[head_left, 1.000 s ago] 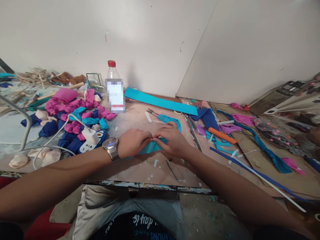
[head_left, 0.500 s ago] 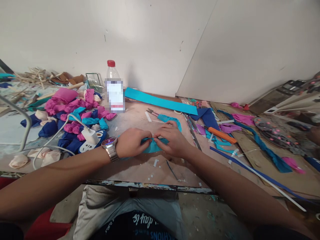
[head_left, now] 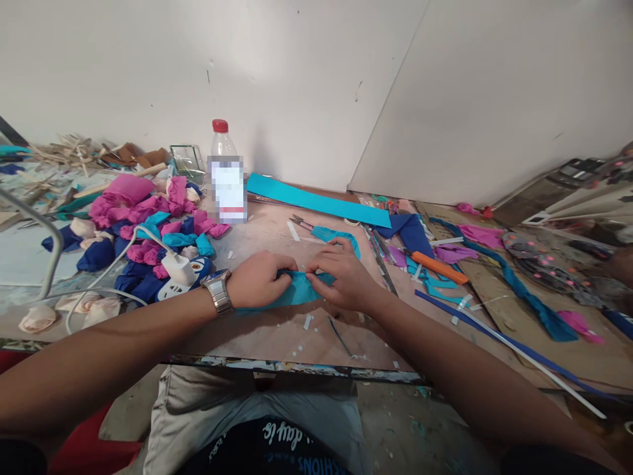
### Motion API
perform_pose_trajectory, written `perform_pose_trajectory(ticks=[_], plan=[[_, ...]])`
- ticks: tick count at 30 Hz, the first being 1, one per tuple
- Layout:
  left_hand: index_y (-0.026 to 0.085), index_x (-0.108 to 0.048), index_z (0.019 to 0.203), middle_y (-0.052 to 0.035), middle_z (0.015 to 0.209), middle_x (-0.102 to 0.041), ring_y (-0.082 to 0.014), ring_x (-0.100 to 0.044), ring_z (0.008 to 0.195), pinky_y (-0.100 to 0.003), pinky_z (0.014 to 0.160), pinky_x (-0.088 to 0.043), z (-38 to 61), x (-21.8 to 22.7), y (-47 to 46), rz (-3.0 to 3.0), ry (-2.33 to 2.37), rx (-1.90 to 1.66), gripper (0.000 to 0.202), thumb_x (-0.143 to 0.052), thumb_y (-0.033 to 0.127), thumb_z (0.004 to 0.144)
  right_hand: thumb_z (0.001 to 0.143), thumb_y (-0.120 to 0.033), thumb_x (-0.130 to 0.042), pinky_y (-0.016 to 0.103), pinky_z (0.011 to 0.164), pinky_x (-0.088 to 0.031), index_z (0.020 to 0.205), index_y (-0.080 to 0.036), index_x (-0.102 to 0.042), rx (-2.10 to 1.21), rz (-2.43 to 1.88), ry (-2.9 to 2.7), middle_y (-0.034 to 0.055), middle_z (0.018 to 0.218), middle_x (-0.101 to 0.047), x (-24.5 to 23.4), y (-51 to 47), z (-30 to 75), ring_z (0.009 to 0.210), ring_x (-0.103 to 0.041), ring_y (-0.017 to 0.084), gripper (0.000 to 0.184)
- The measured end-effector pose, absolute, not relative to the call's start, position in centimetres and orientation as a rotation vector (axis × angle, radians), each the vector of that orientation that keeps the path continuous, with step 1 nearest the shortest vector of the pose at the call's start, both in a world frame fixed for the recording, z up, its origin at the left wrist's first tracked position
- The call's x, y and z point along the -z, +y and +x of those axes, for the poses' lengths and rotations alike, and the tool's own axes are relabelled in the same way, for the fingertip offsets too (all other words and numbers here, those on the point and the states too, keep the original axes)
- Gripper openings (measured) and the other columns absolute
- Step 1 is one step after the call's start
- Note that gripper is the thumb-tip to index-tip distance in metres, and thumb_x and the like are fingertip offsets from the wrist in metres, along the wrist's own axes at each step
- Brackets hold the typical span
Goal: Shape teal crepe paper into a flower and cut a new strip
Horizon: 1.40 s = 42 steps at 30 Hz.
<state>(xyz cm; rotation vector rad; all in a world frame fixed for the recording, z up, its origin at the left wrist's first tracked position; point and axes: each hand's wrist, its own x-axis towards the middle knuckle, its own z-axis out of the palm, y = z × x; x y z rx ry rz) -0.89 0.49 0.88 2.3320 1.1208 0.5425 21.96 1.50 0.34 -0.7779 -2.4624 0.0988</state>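
Note:
A strip of turquoise fabric (head_left: 299,290) is stretched between my two hands, low over the table. My left hand (head_left: 260,280), with a metal-banded watch (head_left: 217,292) at its wrist, pinches the strip between thumb and fingers. My right hand (head_left: 342,274) grips it a little to the right, thumb and index finger closed on its upper edge. Part of the strip is hidden beneath both hands. Just behind my right hand lie scissors (head_left: 302,222) with turquoise wrapping at the handle.
A red-capped bottle (head_left: 223,142) stands behind a heap of pink, blue and turquoise fabric bundles (head_left: 148,211). A white plug (head_left: 179,269) sits in a power strip. A turquoise band (head_left: 319,201) lies along the wall. An orange-handled tool (head_left: 439,266) rests on the right.
My left hand has shifted slightly left, away from my right hand. The turquoise fabric between them, bunched before, is now spread flatter. My right hand has barely moved.

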Motion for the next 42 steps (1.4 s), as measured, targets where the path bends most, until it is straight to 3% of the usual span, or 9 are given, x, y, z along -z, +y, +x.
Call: perform_pose_trajectory(ticks=[4, 10, 17, 23, 35, 42], plan=[[0.018, -0.076, 0.091, -0.0038, 0.084, -0.076, -0.0181, -0.062, 0.073, -0.03, 0.069, -0.039, -0.84, -0.86, 0.49, 2.344, 1.119, -0.511, 0.029, -0.049, 0.015, 0.083, 0.094, -0.021, -0.058, 0.046, 0.1, -0.031, 0.081, -0.021, -0.063, -0.08, -0.767, -2.486, 0.0016, 0.079, -0.072, -0.27, 1.49, 21.98, 0.083, -0.064, 0.021, 0.014], [0.017, -0.074, 0.086, -0.0011, 0.074, -0.071, -0.0145, -0.057, 0.065, -0.028, 0.062, -0.033, -0.89, -0.68, 0.44, 2.278, 1.085, -0.477, 0.027, -0.058, 0.039, 0.092, 0.097, -0.024, -0.058, 0.047, 0.102, -0.03, 0.085, -0.022, -0.067, -0.101, -0.748, -2.507, 0.0017, 0.081, -0.075, -0.23, 1.48, 21.84, 0.084, -0.066, 0.021, 0.015], [0.017, -0.071, 0.077, 0.0007, 0.068, -0.067, -0.012, -0.051, 0.061, -0.028, 0.061, -0.03, -0.84, -0.55, 0.44, 2.323, 1.09, -0.476, 0.021, -0.064, 0.034, 0.087, 0.095, -0.023, -0.058, 0.046, 0.102, -0.031, 0.085, -0.021, -0.064, -0.096, -0.722, -2.524, 0.0016, 0.08, -0.072, -0.1, 1.4, 21.84, 0.082, -0.065, 0.02, 0.013], [0.016, -0.076, 0.088, -0.0008, 0.076, -0.072, -0.0131, -0.057, 0.066, -0.027, 0.064, -0.035, -0.87, -0.69, 0.46, 2.248, 1.018, -0.507, 0.03, -0.053, 0.034, 0.095, 0.096, -0.023, -0.056, 0.046, 0.102, -0.031, 0.086, -0.022, -0.065, -0.091, -0.718, -2.52, 0.0016, 0.08, -0.073, -0.09, 1.32, 21.8, 0.081, -0.065, 0.02, 0.014], [0.015, -0.072, 0.08, 0.0004, 0.067, -0.064, -0.0124, -0.049, 0.062, -0.027, 0.059, -0.032, -0.85, -0.77, 0.76, 2.212, 1.038, -0.47, 0.025, -0.052, 0.025, 0.089, 0.091, -0.02, -0.058, 0.046, 0.1, -0.03, 0.083, -0.021, -0.064, -0.113, -0.768, -2.508, 0.0013, 0.081, -0.073, -0.53, 1.53, 22.13, 0.083, -0.066, 0.021, 0.01], [0.016, -0.069, 0.08, 0.0021, 0.064, -0.06, -0.0118, -0.046, 0.06, -0.027, 0.058, -0.031, -0.87, -0.33, 0.98, 2.168, 1.001, -0.453, 0.027, -0.05, 0.029, 0.092, 0.096, -0.029, -0.06, 0.047, 0.099, -0.031, 0.092, -0.022, -0.071, -0.144, -0.749, -2.532, 0.0033, 0.086, -0.077, -0.5, 1.51, 22.17, 0.091, -0.068, 0.023, 0.013]])
